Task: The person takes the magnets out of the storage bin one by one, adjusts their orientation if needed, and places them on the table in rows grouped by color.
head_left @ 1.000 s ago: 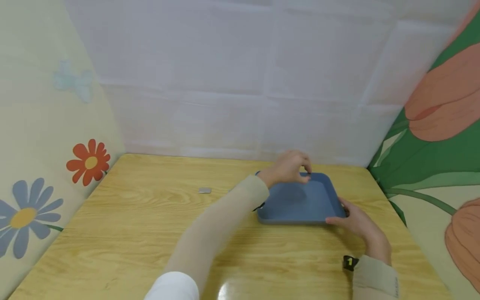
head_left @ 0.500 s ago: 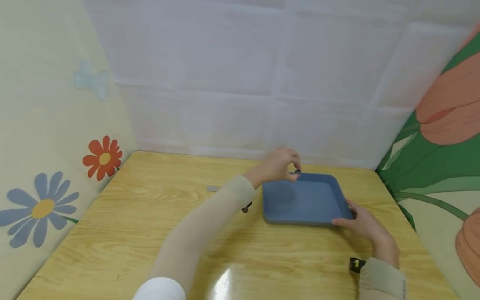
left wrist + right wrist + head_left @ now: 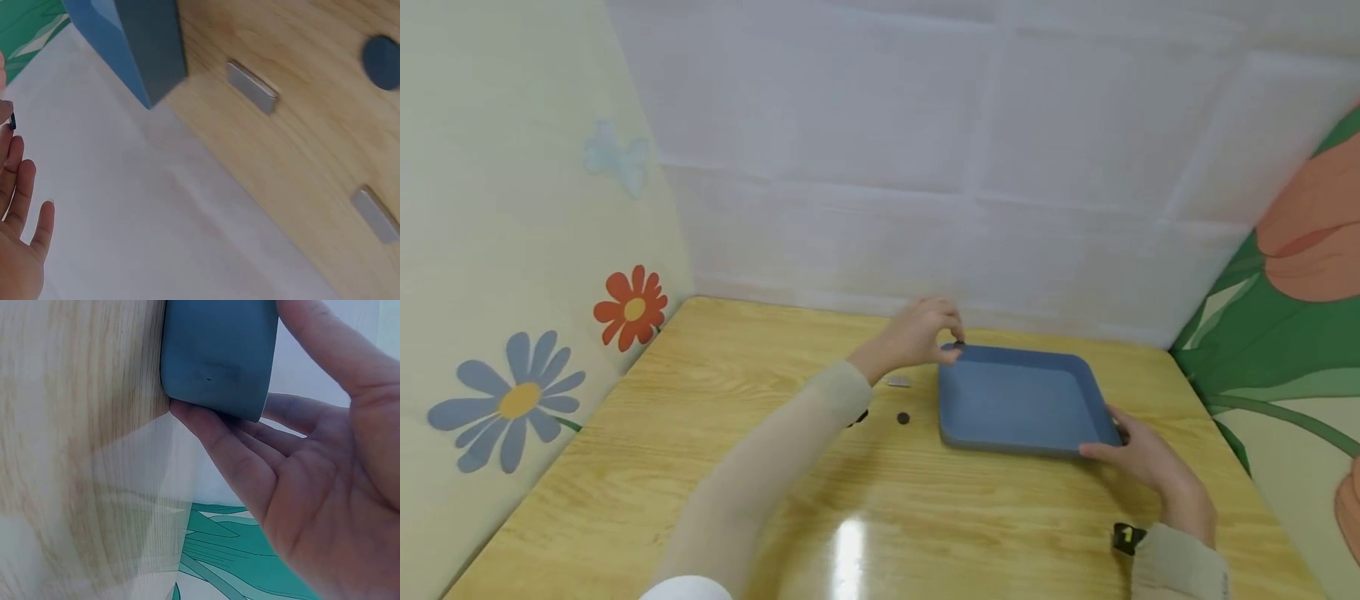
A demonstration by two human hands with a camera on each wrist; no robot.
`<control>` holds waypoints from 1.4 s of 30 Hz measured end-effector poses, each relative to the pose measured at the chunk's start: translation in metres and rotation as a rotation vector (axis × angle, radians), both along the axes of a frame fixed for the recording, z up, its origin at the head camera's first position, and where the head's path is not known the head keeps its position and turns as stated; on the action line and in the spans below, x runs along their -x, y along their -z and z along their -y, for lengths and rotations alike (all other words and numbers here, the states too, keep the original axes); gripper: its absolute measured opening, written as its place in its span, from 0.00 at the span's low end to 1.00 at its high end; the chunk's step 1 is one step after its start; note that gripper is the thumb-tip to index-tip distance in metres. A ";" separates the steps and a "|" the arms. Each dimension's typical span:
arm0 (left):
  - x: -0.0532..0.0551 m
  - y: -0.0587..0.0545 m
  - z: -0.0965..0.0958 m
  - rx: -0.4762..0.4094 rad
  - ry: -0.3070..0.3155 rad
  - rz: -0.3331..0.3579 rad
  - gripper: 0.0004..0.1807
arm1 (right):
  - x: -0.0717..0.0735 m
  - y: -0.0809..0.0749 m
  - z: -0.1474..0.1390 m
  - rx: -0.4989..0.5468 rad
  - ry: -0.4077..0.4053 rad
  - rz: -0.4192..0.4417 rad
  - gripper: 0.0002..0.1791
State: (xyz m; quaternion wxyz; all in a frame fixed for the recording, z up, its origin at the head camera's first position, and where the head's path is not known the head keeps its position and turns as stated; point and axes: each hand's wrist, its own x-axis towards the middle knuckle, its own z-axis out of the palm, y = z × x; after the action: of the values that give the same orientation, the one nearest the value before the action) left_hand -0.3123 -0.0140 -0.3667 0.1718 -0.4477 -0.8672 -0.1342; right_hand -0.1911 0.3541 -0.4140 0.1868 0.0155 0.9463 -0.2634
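Thumb and fingertips of my left hand [image 3: 919,333] pinch a small dark piece [image 3: 958,344], above the back left corner of the blue tray [image 3: 1022,398]. Its edge also shows between the fingers in the left wrist view, mostly hidden. At the tray's front right corner, my right hand [image 3: 1150,462] grips the wall, thumb on the rim and fingers along the side. The tray is bare inside. Left of it on the table lie a dark round disc [image 3: 903,417] and a small silver bar [image 3: 898,382]. A second silver bar [image 3: 376,214] appears in the left wrist view.
The wooden table [image 3: 1000,525] backs onto a white sheet [image 3: 850,233]. Flower-printed panels [image 3: 512,333] stand at both sides. A black strap with a yellow mark [image 3: 1127,538] sits by the right cuff.
My left hand has moved left from over the tray to its back left corner, still pinching the dark piece. The disc and a bar are uncovered. My right hand keeps its grip; the view has shifted.
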 end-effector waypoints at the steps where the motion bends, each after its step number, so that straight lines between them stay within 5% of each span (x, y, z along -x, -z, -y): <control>1: 0.000 0.002 0.006 -0.004 -0.008 -0.005 0.07 | 0.000 0.000 0.000 -0.002 0.001 0.006 0.66; 20: -0.021 0.015 0.083 -0.039 -0.093 0.011 0.07 | 0.000 0.000 0.000 -0.011 -0.024 0.020 0.65; 42: -0.052 0.048 0.154 -0.045 -0.229 0.069 0.04 | 0.002 0.000 -0.004 -0.006 -0.035 0.028 0.64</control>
State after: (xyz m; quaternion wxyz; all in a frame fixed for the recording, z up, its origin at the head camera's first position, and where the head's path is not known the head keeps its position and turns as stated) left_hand -0.2603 -0.1677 -0.4146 0.1659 -0.3367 -0.9149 -0.1485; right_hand -0.1926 0.3584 -0.4138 0.2044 0.0033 0.9445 -0.2572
